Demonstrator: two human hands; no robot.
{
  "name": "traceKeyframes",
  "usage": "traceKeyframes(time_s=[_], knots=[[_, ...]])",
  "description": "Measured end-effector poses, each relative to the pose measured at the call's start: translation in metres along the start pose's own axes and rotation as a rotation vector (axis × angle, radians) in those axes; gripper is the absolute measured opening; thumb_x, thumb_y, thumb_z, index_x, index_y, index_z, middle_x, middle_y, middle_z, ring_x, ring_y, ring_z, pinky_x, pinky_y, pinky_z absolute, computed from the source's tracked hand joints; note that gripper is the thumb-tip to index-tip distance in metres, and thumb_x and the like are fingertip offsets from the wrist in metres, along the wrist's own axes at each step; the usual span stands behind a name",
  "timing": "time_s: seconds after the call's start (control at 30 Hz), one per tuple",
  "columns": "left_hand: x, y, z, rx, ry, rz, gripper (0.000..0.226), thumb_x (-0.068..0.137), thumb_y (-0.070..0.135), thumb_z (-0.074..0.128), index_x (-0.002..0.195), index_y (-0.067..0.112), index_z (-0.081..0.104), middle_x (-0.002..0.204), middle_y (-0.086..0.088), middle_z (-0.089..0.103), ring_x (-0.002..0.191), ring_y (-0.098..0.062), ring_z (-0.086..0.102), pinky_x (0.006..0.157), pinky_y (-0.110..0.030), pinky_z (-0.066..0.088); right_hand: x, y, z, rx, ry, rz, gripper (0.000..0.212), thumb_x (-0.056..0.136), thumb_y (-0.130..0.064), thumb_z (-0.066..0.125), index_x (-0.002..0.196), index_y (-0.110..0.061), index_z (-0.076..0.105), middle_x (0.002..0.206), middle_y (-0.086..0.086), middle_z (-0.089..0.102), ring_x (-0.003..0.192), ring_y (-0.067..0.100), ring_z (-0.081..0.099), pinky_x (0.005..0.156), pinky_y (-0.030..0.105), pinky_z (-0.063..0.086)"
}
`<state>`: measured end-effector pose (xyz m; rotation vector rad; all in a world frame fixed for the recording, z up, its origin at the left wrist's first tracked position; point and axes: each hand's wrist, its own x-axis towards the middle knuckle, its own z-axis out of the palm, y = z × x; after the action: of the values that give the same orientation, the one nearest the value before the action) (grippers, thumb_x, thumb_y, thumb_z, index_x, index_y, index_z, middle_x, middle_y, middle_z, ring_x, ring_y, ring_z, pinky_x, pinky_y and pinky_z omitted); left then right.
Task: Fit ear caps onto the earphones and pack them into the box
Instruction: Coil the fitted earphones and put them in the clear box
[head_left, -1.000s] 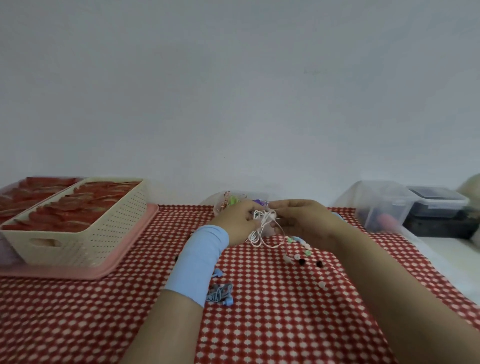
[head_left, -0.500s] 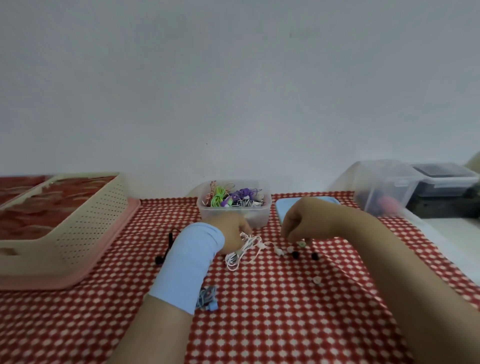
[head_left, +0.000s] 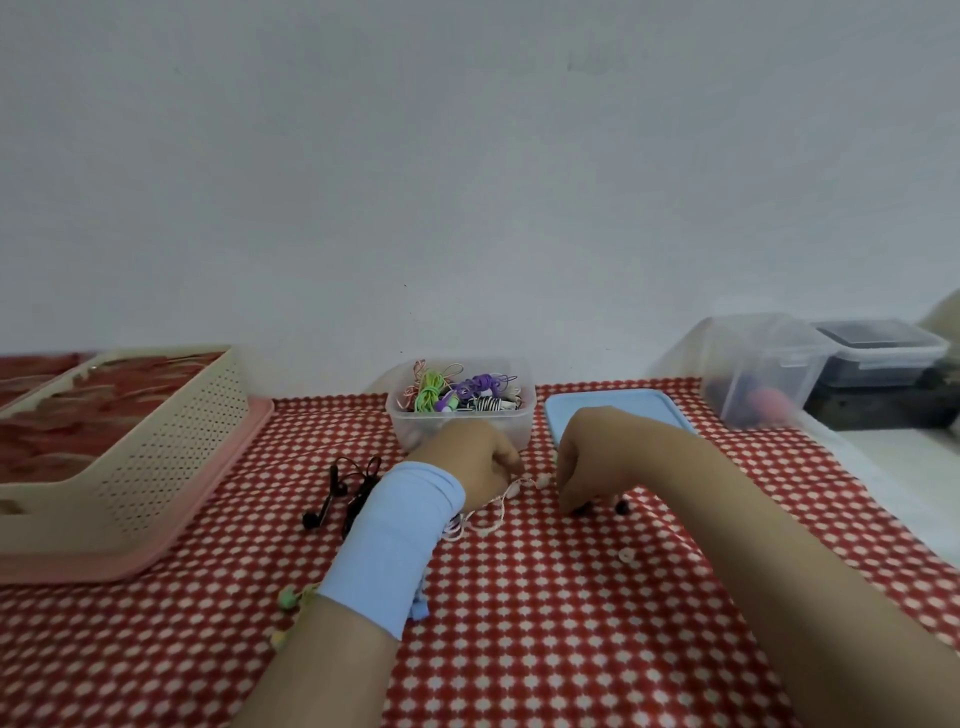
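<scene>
My left hand (head_left: 470, 462), with a light blue wristband, holds white earphones (head_left: 493, 514) whose cord trails onto the red chequered cloth. My right hand (head_left: 587, 467) is down on the cloth with curled fingers over small ear caps; a black cap (head_left: 622, 506) and a white cap (head_left: 627, 556) lie beside it. What its fingertips pinch is hidden. Behind the hands stands a clear box (head_left: 462, 415) of coiled coloured earphones, with its blue lid (head_left: 623, 410) to the right. Black earphones (head_left: 343, 493) lie to the left.
A cream perforated basket (head_left: 156, 457) on a pink tray (head_left: 208, 525) fills the left side. Clear and dark plastic containers (head_left: 763, 369) stand at the back right by the table edge. A green-and-yellow earphone (head_left: 288, 603) and a blue one lie under my left forearm.
Both hands came down from in front of the box to the cloth. The right hand let go of the white earphones and moved to the loose ear caps; the left still holds the earphones.
</scene>
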<state>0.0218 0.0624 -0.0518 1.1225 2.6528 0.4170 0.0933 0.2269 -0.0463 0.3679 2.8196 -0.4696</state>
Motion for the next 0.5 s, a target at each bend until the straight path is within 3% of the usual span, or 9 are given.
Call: traceKeyframes(time_s=[0.17,0.37,0.43,0.5], knots=[[0.0001,-0.0035,0.0013,-0.010,-0.044,0.018,0.029,0.090,0.017,0.065,0.117,0.025,0.072,0.114,0.008,0.072,0.100,-0.010,0.065,0.099,-0.029,0.050,-0.0019,0.0017,-0.0019,0.044,0.001,-0.041,0.005,0.080,-0.020,0.082,0.080,-0.025,0.081,0.078,-0.012,0.077,0.066,0.005,0.073,0.073,0.027,0.062],[0.0008,-0.0019,0.0022,0.006,0.034,0.003,0.016,0.092,0.025,0.059,0.097,0.034,0.072,0.110,0.014,0.069,0.100,-0.010,0.062,0.094,-0.031,0.051,-0.0061,0.0054,-0.0081,0.179,0.055,-0.080,0.013,0.092,-0.017,0.070,0.085,-0.028,0.074,0.085,-0.006,0.077,0.059,0.005,0.069,0.061,0.024,0.059],[0.0010,-0.0002,0.0021,0.041,0.089,0.028,0.006,0.089,0.034,0.062,0.086,0.035,0.067,0.101,0.018,0.067,0.095,-0.008,0.062,0.087,-0.031,0.052,-0.0049,0.0046,-0.0058,0.170,0.061,-0.088,0.016,0.093,-0.020,0.069,0.085,-0.032,0.075,0.089,-0.005,0.076,0.066,0.011,0.073,0.067,0.029,0.062],[-0.0001,0.0007,0.0030,0.045,0.077,0.041,0.013,0.082,0.047,0.068,0.085,0.035,0.069,0.092,0.020,0.066,0.090,-0.005,0.061,0.084,-0.031,0.052,-0.0038,0.0031,-0.0033,0.140,0.047,-0.086,0.015,0.094,-0.026,0.068,0.086,-0.035,0.076,0.090,-0.006,0.077,0.073,0.015,0.075,0.074,0.032,0.063]])
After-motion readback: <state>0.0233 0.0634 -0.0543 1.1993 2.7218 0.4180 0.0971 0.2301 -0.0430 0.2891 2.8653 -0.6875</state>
